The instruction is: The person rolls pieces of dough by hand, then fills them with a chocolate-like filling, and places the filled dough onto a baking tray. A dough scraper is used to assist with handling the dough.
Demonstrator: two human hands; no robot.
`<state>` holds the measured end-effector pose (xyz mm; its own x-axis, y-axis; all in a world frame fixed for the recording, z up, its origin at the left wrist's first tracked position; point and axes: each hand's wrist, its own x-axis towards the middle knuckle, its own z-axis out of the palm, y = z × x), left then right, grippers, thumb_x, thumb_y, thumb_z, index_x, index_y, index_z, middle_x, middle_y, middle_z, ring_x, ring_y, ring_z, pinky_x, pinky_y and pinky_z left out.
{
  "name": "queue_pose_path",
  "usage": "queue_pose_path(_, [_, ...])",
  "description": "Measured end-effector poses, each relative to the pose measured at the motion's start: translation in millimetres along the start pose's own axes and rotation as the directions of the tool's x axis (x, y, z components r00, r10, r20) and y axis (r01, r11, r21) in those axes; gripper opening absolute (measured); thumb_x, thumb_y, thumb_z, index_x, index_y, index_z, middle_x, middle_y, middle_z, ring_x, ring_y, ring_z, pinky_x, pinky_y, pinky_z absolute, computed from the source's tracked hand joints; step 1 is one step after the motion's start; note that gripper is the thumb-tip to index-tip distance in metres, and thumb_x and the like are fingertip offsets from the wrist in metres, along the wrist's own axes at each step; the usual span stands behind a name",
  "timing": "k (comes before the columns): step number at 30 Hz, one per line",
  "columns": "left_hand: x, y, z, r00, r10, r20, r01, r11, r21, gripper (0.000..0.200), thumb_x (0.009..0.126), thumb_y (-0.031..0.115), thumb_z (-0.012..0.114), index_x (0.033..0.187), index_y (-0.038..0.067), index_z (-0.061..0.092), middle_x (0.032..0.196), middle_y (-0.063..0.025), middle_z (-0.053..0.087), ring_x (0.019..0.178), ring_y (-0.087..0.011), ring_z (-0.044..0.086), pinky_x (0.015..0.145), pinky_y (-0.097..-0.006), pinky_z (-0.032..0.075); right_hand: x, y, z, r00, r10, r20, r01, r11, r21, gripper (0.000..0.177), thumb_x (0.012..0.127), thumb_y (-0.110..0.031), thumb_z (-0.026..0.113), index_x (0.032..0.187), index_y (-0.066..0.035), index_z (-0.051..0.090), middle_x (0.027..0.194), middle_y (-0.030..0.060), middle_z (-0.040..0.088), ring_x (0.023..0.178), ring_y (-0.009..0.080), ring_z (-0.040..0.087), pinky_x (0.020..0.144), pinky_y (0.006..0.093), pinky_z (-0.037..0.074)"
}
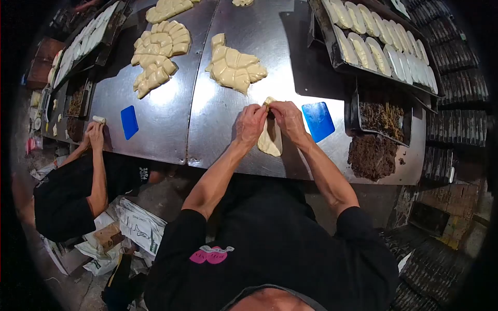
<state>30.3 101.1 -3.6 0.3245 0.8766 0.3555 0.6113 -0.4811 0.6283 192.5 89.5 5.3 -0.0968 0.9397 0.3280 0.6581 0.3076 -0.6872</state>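
Observation:
A flattened strip of pale dough (pixel 270 144) lies lengthwise on the steel table in front of me. At its far end, my left hand (pixel 250 122) and my right hand (pixel 288 119) meet with fingers pinched on the dough. A small dark spot, perhaps filling, shows between the fingertips; the fingers cover most of that end. Right beside my right hand rests a blue dough scraper (pixel 318 121). Beyond my hands sits a lump of dough cut into joined pieces (pixel 236 65).
A tray of shaped dough pieces (pixel 381 39) is at the back right. Below it stand a metal pan of brown filling (pixel 381 114) and a filling heap (pixel 376 155). More cut dough (pixel 161 44), another blue scraper (pixel 129 122) and a co-worker's hands (pixel 95 136) are left.

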Motion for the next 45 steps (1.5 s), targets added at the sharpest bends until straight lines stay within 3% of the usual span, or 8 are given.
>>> queue_pose_path(18, [45.3,-32.9,-11.3,0.890,0.117,0.440,-0.060,0.988,-0.142,0.031,0.083,0.007,0.057,0.114,0.008,0.056,0.112,-0.0097,0.063,0.103,-0.0294,0.058,0.090,-0.0454,0.040,39.0,-3.0,-5.1,0.863,0.281,0.419,-0.277,0.958,-0.073,0.042,0.074,-0.004,0.058,0.116,-0.001,0.057,0.101,0.0202,0.064,0.103,0.0387,0.056,0.085,0.0452,0.047])
queue_pose_path(22, [-4.0,-12.6,-11.5,0.957,0.290,0.030,-0.289,0.957,-0.041,0.028,0.084,0.007,0.058,0.112,0.004,0.058,0.109,-0.0110,0.064,0.106,-0.0266,0.060,0.101,-0.0473,0.038,-21.2,-25.3,6.9,0.996,0.086,0.023,-0.079,0.973,-0.216,0.038,0.078,-0.005,0.057,0.115,-0.002,0.060,0.110,0.0205,0.060,0.107,0.0379,0.055,0.089,0.0421,0.046])
queue_pose_path(26, [-52.0,-3.3,-11.2,0.905,0.384,0.185,-0.417,0.886,0.204,0.041,0.080,0.003,0.058,0.121,-0.001,0.054,0.119,-0.0138,0.061,0.117,-0.0264,0.056,0.109,-0.0495,0.031,-80.7,-35.8,27.8,0.993,-0.110,0.049,0.119,0.841,-0.527,0.035,0.083,-0.008,0.053,0.115,0.003,0.060,0.123,0.0190,0.057,0.117,0.0359,0.053,0.097,0.0446,0.043])
queue_pose_path(29, [-32.9,-6.2,-23.8,0.944,0.267,0.192,-0.279,0.960,0.035,0.045,0.075,-0.002,0.055,0.120,-0.001,0.054,0.120,-0.0159,0.060,0.119,-0.0280,0.053,0.110,-0.0531,0.027,-39.1,-52.0,-9.1,0.875,0.363,0.321,-0.273,0.917,-0.292,0.032,0.078,-0.004,0.058,0.110,-0.003,0.064,0.114,0.0141,0.063,0.099,0.0301,0.062,0.084,0.0422,0.049])
queue_pose_path(32, [-27.1,0.7,-24.2,0.959,0.261,0.114,-0.264,0.964,0.016,0.051,0.072,-0.004,0.054,0.123,-0.002,0.051,0.127,-0.0173,0.055,0.125,-0.0286,0.048,0.112,-0.0542,0.021,-38.9,-44.5,7.2,0.983,0.002,-0.183,-0.065,0.939,-0.339,0.034,0.078,-0.004,0.058,0.111,-0.002,0.063,0.115,0.0172,0.061,0.098,0.0330,0.061,0.085,0.0423,0.049])
queue_pose_path(39, [-69.3,10.0,-32.8,0.893,0.327,0.309,-0.348,0.937,0.014,0.040,0.078,0.000,0.056,0.118,-0.001,0.057,0.125,-0.0164,0.057,0.123,-0.0300,0.049,0.110,-0.0579,0.023,-100.9,-59.2,19.2,0.998,-0.055,-0.001,0.047,0.857,-0.513,0.042,0.080,-0.007,0.056,0.121,0.000,0.058,0.127,0.0166,0.054,0.117,0.0312,0.052,0.097,0.0415,0.040])
queue_pose_path(42, [-53.2,10.2,-37.7,0.927,0.335,0.171,-0.338,0.941,-0.011,0.040,0.077,0.000,0.056,0.117,0.000,0.058,0.125,-0.0151,0.057,0.123,-0.0292,0.049,0.111,-0.0575,0.022,-79.3,-67.4,3.6,0.902,0.383,0.198,-0.300,0.888,-0.349,0.042,0.080,-0.007,0.056,0.121,0.000,0.058,0.125,0.0148,0.054,0.116,0.0300,0.053,0.095,0.0417,0.041])
queue_pose_path(45, [-73.6,9.9,-33.5,0.905,0.388,0.172,-0.401,0.915,0.045,0.039,0.077,0.001,0.056,0.115,-0.001,0.058,0.125,-0.0148,0.057,0.122,-0.0285,0.050,0.112,-0.0557,0.021,-97.6,-64.1,27.4,0.993,-0.040,-0.111,-0.016,0.884,-0.468,0.044,0.080,-0.007,0.055,0.123,0.000,0.056,0.125,0.0138,0.054,0.117,0.0302,0.051,0.095,0.0413,0.040])
